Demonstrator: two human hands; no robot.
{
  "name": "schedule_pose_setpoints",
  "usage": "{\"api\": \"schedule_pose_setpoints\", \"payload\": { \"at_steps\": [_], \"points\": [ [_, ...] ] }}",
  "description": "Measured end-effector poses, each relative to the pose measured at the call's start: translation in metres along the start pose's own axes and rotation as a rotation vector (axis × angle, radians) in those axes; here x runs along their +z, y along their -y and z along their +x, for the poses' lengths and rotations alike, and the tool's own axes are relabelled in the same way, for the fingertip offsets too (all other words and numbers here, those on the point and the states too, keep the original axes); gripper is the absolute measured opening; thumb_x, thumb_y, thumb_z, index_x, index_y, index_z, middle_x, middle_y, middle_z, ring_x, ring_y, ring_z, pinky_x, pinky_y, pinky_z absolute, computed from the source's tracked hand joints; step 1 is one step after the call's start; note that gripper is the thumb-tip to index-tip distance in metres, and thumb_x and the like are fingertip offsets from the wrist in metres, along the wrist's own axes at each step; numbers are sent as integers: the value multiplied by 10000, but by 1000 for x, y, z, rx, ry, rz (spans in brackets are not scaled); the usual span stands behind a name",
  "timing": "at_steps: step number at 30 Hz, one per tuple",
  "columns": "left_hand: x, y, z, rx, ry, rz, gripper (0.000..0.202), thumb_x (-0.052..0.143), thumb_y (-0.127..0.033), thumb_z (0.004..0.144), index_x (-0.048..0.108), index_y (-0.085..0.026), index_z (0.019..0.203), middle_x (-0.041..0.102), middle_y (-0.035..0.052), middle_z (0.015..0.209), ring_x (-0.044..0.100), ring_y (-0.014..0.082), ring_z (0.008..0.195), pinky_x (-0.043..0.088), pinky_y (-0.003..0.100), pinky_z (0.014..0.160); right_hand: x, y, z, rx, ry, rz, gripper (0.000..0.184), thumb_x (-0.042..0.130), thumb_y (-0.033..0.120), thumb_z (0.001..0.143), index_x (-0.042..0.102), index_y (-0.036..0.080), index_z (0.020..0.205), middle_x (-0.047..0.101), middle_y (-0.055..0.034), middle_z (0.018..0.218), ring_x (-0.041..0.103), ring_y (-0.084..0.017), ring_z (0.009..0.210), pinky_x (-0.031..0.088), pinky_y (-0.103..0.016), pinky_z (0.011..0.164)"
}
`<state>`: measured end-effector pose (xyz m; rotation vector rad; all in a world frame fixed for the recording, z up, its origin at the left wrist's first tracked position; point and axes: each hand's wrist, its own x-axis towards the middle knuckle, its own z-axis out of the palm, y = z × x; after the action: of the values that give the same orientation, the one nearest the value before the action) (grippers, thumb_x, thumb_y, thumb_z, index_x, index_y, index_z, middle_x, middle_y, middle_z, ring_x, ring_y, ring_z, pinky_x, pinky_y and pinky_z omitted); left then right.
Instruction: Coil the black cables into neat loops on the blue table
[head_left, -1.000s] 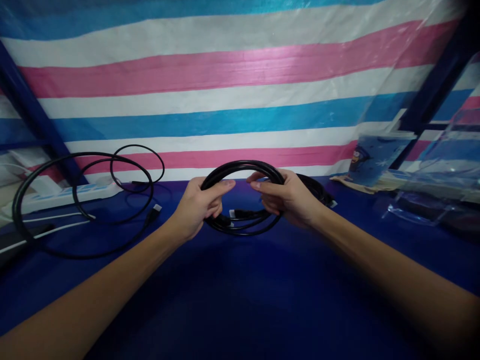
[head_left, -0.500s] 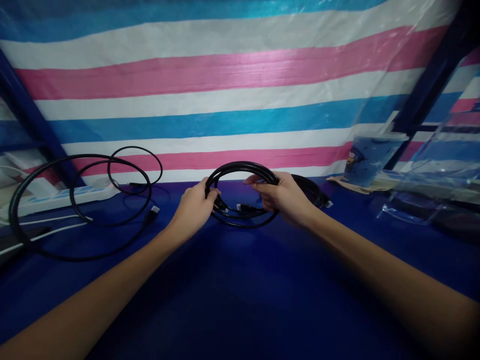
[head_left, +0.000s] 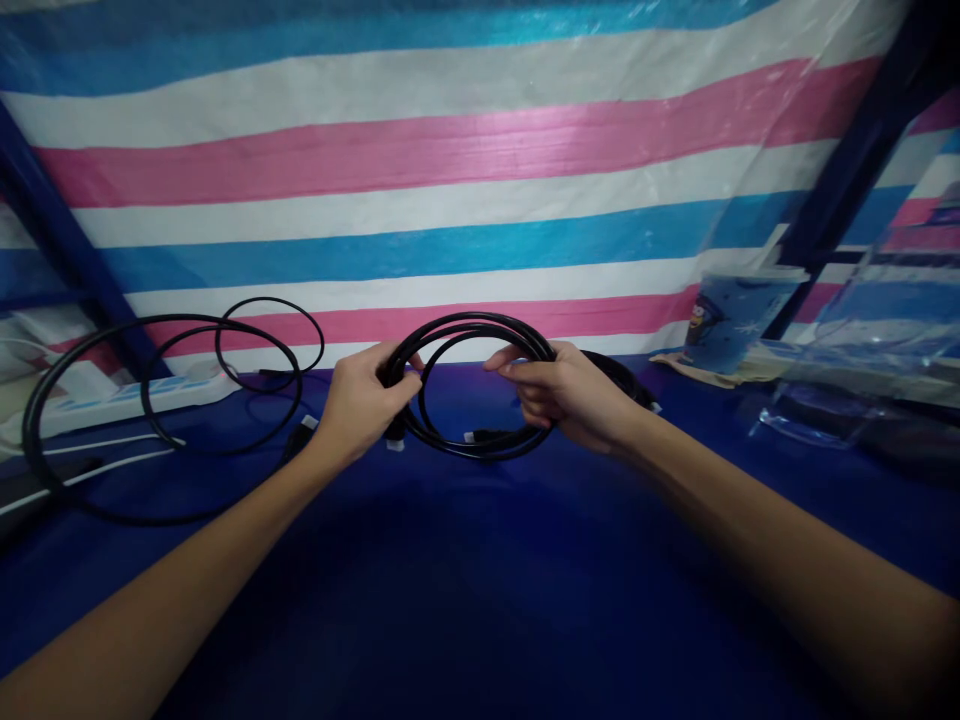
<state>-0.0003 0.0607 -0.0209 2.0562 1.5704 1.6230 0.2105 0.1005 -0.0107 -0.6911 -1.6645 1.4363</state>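
A black cable (head_left: 480, 322), wound in several loops, is held up between both hands over the blue tabletop. My left hand (head_left: 364, 395) pinches the left side of the coil, thumb in front. Just below those fingers a connector (head_left: 395, 435) with a pale tip hangs down. The right side of the coil is gripped by my right hand (head_left: 574, 390), its index finger reaching in across the loops. Another black connector (head_left: 487, 437) shows at the bottom of the coil. Part of the loops is hidden behind the fingers.
Another black cable (head_left: 82, 345) stands in loose loops at the left, before a white power strip (head_left: 142, 398). Behind my right hand lies a further dark coil (head_left: 619, 375). A blue cup (head_left: 739, 320) and a clear plastic container (head_left: 825, 400) stand right. A striped sheet (head_left: 450, 150) hangs behind.
My left hand has moved left and a little nearer, widening the held coil. A connector now hangs below its fingers. The right hand has barely moved.
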Motion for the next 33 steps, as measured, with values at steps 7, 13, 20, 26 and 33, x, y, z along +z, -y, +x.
{"api": "schedule_pose_setpoints", "payload": {
  "at_steps": [7, 13, 20, 26, 33],
  "points": [
    [-3, 3, 1, -75, 216, -319, 278, 650, -345, 731, 602, -180, 949, 499, -38, 577, 409, 75, 440, 322, 197, 394, -8, 2, 2, -11, -62, 32, 75, 611, 175, 763, 622, 165, 836, 240, 88, 450, 188, -40, 383, 166, -186, 360],
    [-3, 6, 2, -46, 246, -477, 139, 699, -281, 718, 629, -161, 732, 550, -16, 636, 487, 73, 586, 376, 187, 544, -13, 6, 5, -213, -148, -178, 74, 579, 157, 729, 650, 153, 750, 326, 61, 439, 287, -52, 363, 215, -196, 348],
    [0, 1, 3, -73, 310, -510, 314, 767, -263, 650, 577, -181, 886, 568, -9, 820, 535, 106, 732, 410, 216, 646, -14, 1, 6, -248, -168, -277, 87, 570, 148, 735, 656, 156, 743, 377, 59, 449, 314, -49, 364, 237, -191, 343],
    [8, -1, 4, -95, 133, -365, 432, 778, -297, 641, 523, -195, 975, 561, 13, 973, 535, 159, 951, 414, 270, 806, -1, 4, 0, -206, -15, -206, 94, 604, 138, 714, 670, 152, 781, 407, 63, 471, 331, -40, 378, 250, -177, 355],
    [12, -14, -6, -330, 380, -611, 287, 567, -431, 830, 529, -174, 709, 355, -85, 370, 375, 70, 314, 382, 218, 419, -1, -1, -1, -29, 144, -10, 111, 648, 184, 726, 640, 148, 830, 320, 95, 423, 244, -30, 349, 229, -166, 336]
  ]
}}
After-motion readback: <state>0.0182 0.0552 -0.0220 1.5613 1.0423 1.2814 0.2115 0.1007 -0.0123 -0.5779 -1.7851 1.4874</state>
